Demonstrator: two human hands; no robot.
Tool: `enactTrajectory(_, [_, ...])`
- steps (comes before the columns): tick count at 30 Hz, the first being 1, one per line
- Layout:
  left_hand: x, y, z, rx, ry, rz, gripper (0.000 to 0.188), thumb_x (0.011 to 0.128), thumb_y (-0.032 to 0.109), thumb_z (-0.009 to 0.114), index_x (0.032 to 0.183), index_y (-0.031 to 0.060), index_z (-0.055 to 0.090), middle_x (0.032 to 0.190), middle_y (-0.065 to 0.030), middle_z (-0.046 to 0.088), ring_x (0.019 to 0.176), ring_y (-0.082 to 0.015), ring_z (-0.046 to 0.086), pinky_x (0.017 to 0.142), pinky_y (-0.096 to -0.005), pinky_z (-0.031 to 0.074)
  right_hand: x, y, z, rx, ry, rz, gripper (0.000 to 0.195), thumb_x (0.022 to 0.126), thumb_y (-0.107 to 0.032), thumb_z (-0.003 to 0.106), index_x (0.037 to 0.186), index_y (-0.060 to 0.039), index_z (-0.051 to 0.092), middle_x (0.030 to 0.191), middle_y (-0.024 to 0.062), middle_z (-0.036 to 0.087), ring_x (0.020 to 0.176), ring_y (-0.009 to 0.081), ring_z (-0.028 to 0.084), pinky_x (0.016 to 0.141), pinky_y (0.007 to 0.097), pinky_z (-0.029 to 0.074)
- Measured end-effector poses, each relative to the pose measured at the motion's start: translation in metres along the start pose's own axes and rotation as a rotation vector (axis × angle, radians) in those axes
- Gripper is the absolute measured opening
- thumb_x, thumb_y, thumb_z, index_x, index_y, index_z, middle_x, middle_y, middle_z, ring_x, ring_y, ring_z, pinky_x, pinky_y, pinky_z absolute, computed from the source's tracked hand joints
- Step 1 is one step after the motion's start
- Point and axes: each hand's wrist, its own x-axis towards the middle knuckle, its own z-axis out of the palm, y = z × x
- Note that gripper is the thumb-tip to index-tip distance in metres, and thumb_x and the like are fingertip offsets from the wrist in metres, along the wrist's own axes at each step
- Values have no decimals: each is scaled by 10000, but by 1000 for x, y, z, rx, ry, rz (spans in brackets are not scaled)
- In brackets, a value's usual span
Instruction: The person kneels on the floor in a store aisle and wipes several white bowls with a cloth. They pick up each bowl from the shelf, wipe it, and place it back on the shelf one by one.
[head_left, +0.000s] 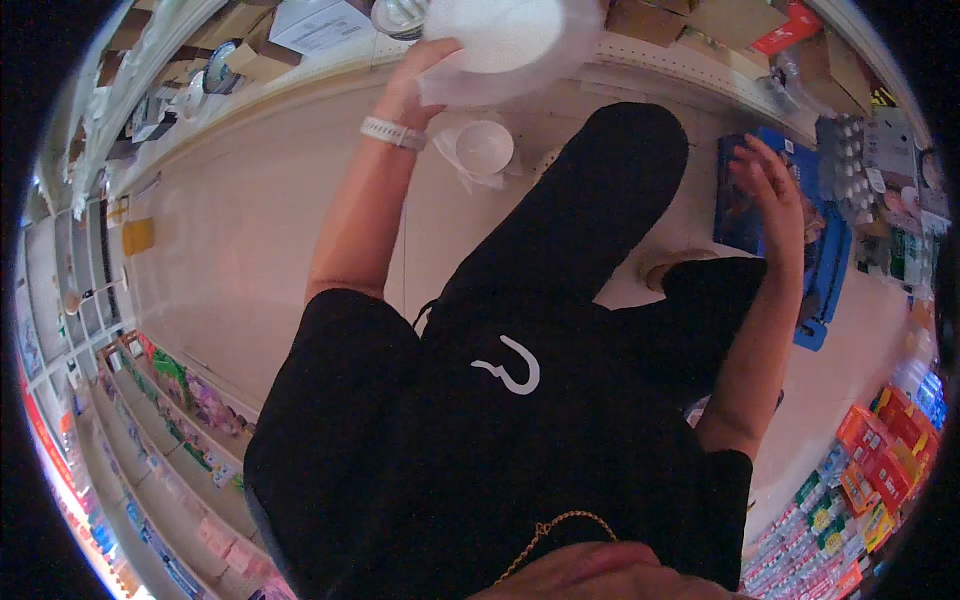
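My left hand (427, 79), with a white band at the wrist, grips the edge of a round white dish in thin translucent wrapping (502, 34), near the front of a shelf. On the floor below it, a white bowl (484, 148) sits on crumpled clear wrapping (480, 180). My right hand (769, 176) is raised on the right with its fingers apart, holding nothing. It appears above a blue box (735, 202) with a printed side; I cannot tell whether they touch.
A pegboard-edged shelf (300, 79) holds cardboard boxes (266, 60) and dishes. Packaged goods fill shelves at lower left (150, 450). Red packs (885, 442) stand at lower right. A yellow object (138, 236) is at far left. My bent knee (637, 142) juts between my hands.
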Motion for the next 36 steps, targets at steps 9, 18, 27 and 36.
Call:
enactTrajectory(9, [-76, -52, -29, -131, 450, -133, 295, 856, 130, 616, 1098, -38, 604, 1010, -151, 675, 851, -262, 693, 696, -371, 598, 15, 2, 19, 95, 97, 97, 355, 996, -269, 554, 1306, -97, 578, 1206, 61, 633, 1068, 155, 607, 903, 285, 471])
enactTrajectory(18, [-83, -89, -16, -167, 238, -296, 347, 858, 99, 609, 1169, -53, 582, 1076, -155, 674, 891, -264, 692, 775, -373, 596, 85, -26, 160, -404, -188, -266, 592, 874, -316, 701, 1385, -103, 490, 1336, 141, 552, 1200, 276, 546, 1008, 366, 435])
enactTrajectory(27, [-69, -80, -2, -607, -48, -100, 757, 918, 515, 593, 1461, 50, 347, 1453, -145, 446, 1291, -303, 487, 1055, -480, 429, 108, -12, 235, 243, -337, 100, 625, 904, -216, 642, 1445, -60, 371, 1338, 119, 534, 1185, 251, 533, 1011, 379, 424])
enactTrajectory(36, [-61, -39, 23, -250, -43, -40, 739, 961, 602, 428, 1503, 123, 279, 1540, -118, 313, 1380, -338, 371, 1046, -564, 423, 110, -22, 238, 453, -206, 326, 500, 946, -284, 609, 1368, -70, 450, 1316, 77, 548, 1202, 220, 525, 1005, 392, 428])
